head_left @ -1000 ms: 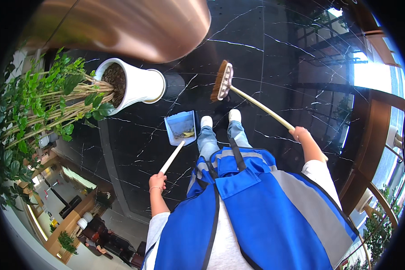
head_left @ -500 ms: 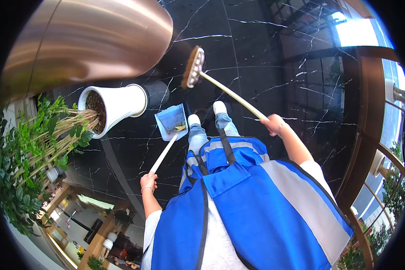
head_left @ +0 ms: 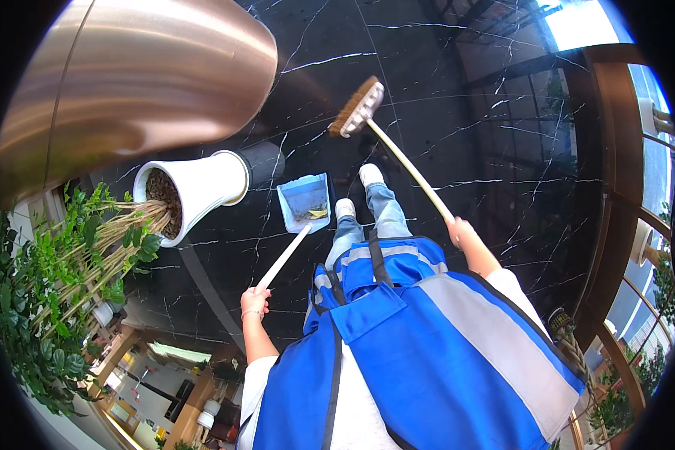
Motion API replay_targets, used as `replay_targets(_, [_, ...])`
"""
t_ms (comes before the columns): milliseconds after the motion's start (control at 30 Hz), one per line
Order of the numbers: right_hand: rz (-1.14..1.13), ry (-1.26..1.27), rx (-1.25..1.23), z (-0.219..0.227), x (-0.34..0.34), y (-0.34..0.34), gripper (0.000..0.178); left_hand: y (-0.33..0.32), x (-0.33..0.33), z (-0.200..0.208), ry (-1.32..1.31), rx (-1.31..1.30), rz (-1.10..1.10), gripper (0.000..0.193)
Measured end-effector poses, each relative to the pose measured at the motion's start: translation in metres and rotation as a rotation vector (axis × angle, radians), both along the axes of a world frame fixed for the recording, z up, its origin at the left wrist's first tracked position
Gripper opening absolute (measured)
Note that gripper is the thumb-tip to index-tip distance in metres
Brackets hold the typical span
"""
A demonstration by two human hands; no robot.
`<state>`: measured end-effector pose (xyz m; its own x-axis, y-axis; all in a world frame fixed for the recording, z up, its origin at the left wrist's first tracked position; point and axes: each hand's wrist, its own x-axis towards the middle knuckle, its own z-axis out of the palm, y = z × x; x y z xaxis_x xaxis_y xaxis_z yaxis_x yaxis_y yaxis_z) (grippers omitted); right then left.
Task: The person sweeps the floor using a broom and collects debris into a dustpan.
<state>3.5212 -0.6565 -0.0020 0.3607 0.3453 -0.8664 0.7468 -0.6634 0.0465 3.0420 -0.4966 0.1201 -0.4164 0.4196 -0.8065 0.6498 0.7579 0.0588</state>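
Note:
My left hand [head_left: 255,301] is closed round the pale handle of a light blue dustpan [head_left: 292,196]. Some yellowish leaves and dark debris [head_left: 317,212] lie in the pan, which is in front of my left shoe. My right hand [head_left: 461,231] grips the long cream handle of a broom [head_left: 411,161]. Its white head with brown bristles [head_left: 357,107] is ahead of my feet, to the right of the dustpan and apart from it. Whether the bristles touch the floor I cannot tell.
The floor [head_left: 487,150] is glossy black stone with white veins. At left stands a white planter [head_left: 206,184] with a leafy plant [head_left: 75,255]. A large copper-coloured curved column [head_left: 172,67] is at far left. Brown-framed glass [head_left: 622,187] runs along the right.
The broom head has swung to the right, and its handle stands steeper. The dustpan sits further right in view, still in my left hand. The whole view has shifted slightly.

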Motion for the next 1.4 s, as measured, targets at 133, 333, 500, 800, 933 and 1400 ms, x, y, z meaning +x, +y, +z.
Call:
replay_targets(133, [-0.452,0.056,-0.150,0.036,-0.027,-0.042,0.050,0.007,-0.010,-0.005,-0.040,0.000,-0.077,0.011])
replay_targets(333, [-0.971,0.376,0.088,0.083,-0.046,-0.035,0.035,0.023,-0.019,-0.015,-0.096,0.045,-0.259,0.011])
replay_targets(500, [-1.028,0.156,0.189,0.132,-0.045,-0.063,0.031,0.051,-0.014,-0.024,-0.150,0.044,-0.407,0.014])
replay_targets(800, [-0.157,-0.527,0.068,0.113,0.006,-0.031,0.029,0.098,0.035,-0.035,-0.218,0.053,-0.558,0.017])
replay_targets(933, [-0.829,0.053,-0.164,0.081,0.047,-0.002,0.024,0.116,0.062,-0.039,-0.124,0.151,-0.715,0.024])
replay_targets(1400, [-0.313,-0.244,-0.076,0.024,0.072,0.075,0.026,0.169,0.130,-0.046,-0.070,0.293,-0.987,0.018])
